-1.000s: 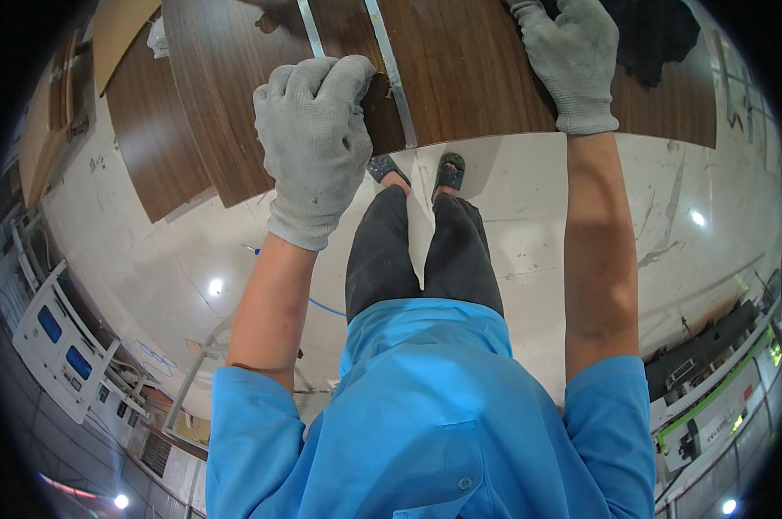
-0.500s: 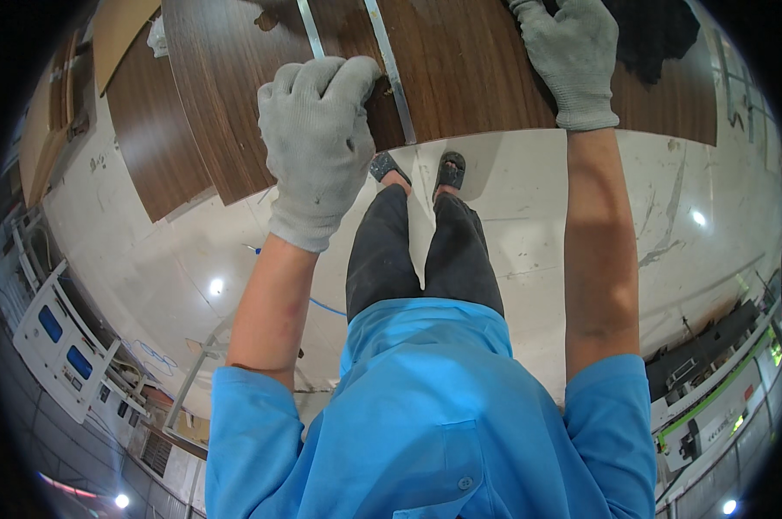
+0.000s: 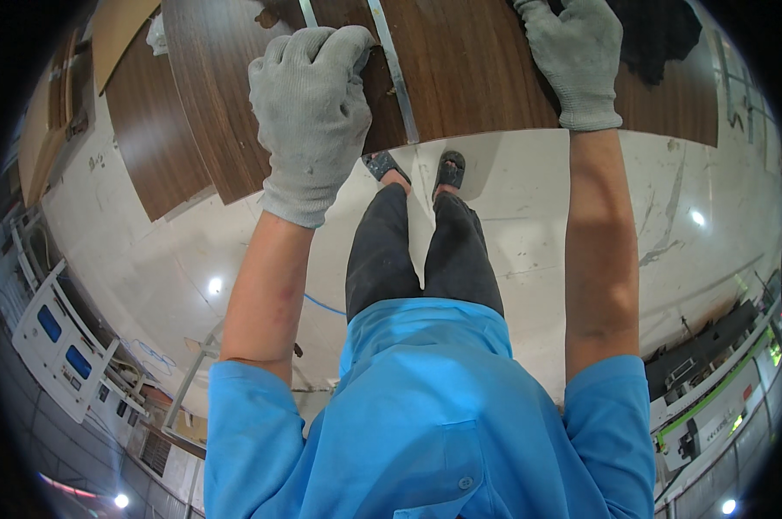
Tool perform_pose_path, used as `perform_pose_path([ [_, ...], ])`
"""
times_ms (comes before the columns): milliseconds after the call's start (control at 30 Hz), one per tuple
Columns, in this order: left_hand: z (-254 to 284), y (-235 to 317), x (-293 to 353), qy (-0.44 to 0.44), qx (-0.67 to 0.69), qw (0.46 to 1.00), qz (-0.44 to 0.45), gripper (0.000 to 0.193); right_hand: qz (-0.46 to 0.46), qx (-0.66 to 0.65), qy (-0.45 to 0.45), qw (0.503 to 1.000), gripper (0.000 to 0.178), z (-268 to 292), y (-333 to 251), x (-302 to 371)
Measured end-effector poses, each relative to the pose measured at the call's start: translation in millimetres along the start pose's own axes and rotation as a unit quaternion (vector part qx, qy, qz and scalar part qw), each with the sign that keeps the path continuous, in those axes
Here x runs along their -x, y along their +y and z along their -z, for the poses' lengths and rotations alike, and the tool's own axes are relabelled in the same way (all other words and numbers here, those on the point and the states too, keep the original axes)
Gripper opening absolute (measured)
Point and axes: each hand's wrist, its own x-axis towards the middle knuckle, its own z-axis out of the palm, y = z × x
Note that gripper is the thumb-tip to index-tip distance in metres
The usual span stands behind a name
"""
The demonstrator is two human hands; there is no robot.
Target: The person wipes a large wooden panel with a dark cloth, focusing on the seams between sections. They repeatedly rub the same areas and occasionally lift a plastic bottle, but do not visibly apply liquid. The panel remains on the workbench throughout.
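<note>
My left hand (image 3: 311, 112), in a grey knit glove, is over a dark brown wood-grain panel (image 3: 469, 78) with its fingers curled in and the thumb side to the right. What those fingers hold, if anything, is hidden beneath them. Just right of it, a narrow silvery strip (image 3: 394, 73) runs across the panel to its near edge. A second pale strip (image 3: 308, 12) shows beyond the hand. My right hand (image 3: 577, 60), gloved the same way, is over the right part of the panel. Its fingertips run out of the picture at the top.
A black cloth (image 3: 659, 39) lies on the panel beyond my right hand. More brown boards (image 3: 153, 130) lie at the left, with a tan board (image 3: 123, 39) behind. White machinery (image 3: 58, 342) stands far left, and a green-trimmed machine (image 3: 720, 398) at the right. A blue hose (image 3: 324, 304) crosses the floor.
My left hand has moved farther away and slightly left over the panel, still curled. My right hand has shifted only a little to the right. The panel and strips look nearly unmoved.
</note>
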Motion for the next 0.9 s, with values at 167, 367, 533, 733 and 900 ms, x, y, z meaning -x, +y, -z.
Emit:
perform_pose_path([
  [167, 3, 4, 12, -0.018, 0.006, 1.0, -0.01, 0.029, -0.009, 0.007, -0.007, 1.0, 0.004, 1, -1, 1],
  [367, 14, 19, 31, -0.056, 0.038, 0.998, -0.005, 0.034, -0.013, 0.013, -0.011, 1.0, 0.005, 3, -3, 1],
  [533, 20, 23, 37, -0.069, 0.05, 0.996, -0.024, 0.038, -0.003, 0.005, -0.011, 1.0, 0.006, 2, -3, 0],
  [733, 16, 21, 37, -0.06, 0.039, 0.997, -0.021, 0.035, -0.004, -0.001, 0.012, 1.0, 0.004, -1, -1, 1],
  [900, 26, 29, 42, -0.073, 0.062, 0.995, -0.007, 0.033, -0.016, 0.014, -0.012, 1.0, 0.003, 0, 0, 1],
])
